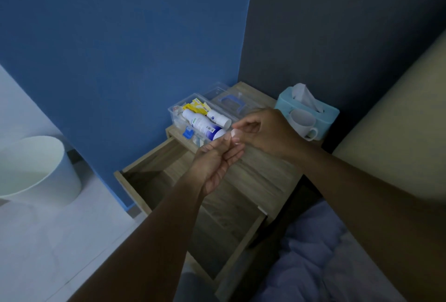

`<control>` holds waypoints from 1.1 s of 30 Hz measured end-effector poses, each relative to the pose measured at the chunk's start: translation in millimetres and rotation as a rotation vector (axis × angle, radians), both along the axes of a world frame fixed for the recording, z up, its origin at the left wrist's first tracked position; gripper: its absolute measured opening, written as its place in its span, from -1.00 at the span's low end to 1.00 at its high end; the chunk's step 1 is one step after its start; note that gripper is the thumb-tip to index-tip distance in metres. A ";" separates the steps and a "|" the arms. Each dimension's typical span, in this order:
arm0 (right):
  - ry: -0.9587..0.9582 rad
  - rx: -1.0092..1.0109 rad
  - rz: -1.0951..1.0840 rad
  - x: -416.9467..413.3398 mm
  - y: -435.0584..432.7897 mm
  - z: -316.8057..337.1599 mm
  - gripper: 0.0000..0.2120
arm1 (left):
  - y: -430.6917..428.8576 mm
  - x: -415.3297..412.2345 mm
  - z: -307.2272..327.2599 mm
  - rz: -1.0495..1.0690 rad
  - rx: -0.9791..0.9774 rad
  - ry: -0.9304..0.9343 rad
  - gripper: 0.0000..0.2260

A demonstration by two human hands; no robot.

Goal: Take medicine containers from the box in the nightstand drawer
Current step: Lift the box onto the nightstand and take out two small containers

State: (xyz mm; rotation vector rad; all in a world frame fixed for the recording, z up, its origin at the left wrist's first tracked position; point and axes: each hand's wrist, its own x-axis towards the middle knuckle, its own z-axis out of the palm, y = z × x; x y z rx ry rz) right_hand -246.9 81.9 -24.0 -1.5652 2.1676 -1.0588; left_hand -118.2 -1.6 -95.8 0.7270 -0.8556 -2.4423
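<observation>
A clear plastic box (172,111) stands on the wooden nightstand (261,176), against the blue wall. Inside it lie a large white spray bottle with a blue cap (200,123), a smaller white bottle (218,118) and yellow packets (196,106). The box's clear lid with a blue handle (232,101) rests behind it. The nightstand drawer (154,178) is pulled out below. My left hand (216,161) and my right hand (266,132) meet just in front of the box, fingertips pinched together on a small pale item (235,135); I cannot tell what it is.
A light blue tissue box (322,114) and a white mug (303,124) stand at the nightstand's back right. A white bin (36,168) sits on the floor to the left. A bluish blanket (325,253) and a beige cushion (398,120) lie to the right.
</observation>
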 end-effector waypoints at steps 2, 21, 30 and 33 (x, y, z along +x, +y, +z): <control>-0.080 0.054 0.072 -1.5 -1.5 -3.7 -0.54 | 1.1 -0.3 -2.5 0.009 0.026 0.005 -0.76; 0.088 -0.192 -0.097 -14.2 1.9 -49.4 -0.54 | -9.5 -2.9 -45.0 -0.096 0.060 0.027 -0.71; -0.120 -0.263 -0.597 -35.4 50.6 -155.1 -0.77 | -0.6 -26.7 -68.0 -0.246 0.019 -0.015 -0.54; -0.117 -0.210 -0.688 -32.7 60.3 -187.0 -0.82 | 0.4 -39.1 -78.3 -0.215 -0.142 -0.110 -0.56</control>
